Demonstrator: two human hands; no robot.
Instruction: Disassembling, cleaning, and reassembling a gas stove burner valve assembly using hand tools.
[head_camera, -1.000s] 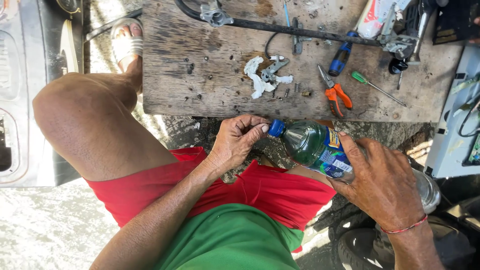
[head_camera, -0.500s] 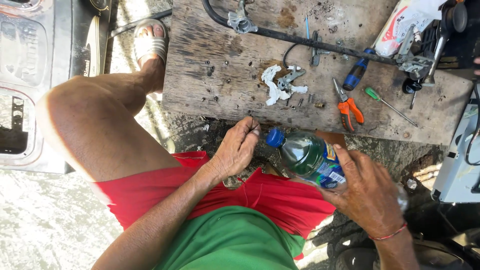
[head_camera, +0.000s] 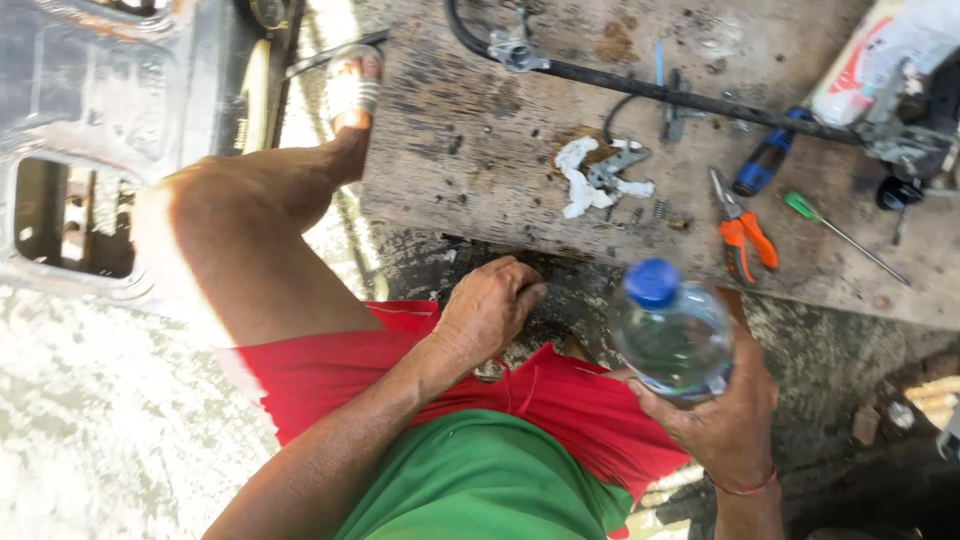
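Right hand (head_camera: 725, 420), lower right of the frame: wrapped around a clear plastic bottle (head_camera: 675, 340) from below and behind, fingers closed on its body; the bottle stands nearly upright toward the camera, its blue cap (head_camera: 652, 282) on and uppermost; a red thread band sits on the wrist.

Left hand (head_camera: 490, 310), centre of the frame: loosely curled, resting just above the red shorts (head_camera: 400, 365) near the near edge of the desk; whether the fingers enclose anything cannot be told from this angle, though it appears to hold nothing; it is apart from the bottle.

Wooden desk (head_camera: 480, 150), upper half of the frame, worn and stained; on it: orange-handled pliers (head_camera: 742, 232), just above the bottle cap in the frame; a green-handled screwdriver (head_camera: 835, 232) to the right of the pliers; a blue-handled screwdriver (head_camera: 765, 158) above them; a small metal part (head_camera: 615, 168) lying on a scrap of white rag (head_camera: 580, 185), centre of the desk; a long black hose (head_camera: 640, 88) crossing the upper desk, with a metal clamp fitting (head_camera: 515, 48) on it; a white and red bag (head_camera: 880, 60), upper right corner.

Also in view: bare knee and shin running to a sandalled foot (head_camera: 352, 90), upper left of centre; green shirt (head_camera: 480, 480), bottom centre; grey metal panel (head_camera: 100, 130), upper left.
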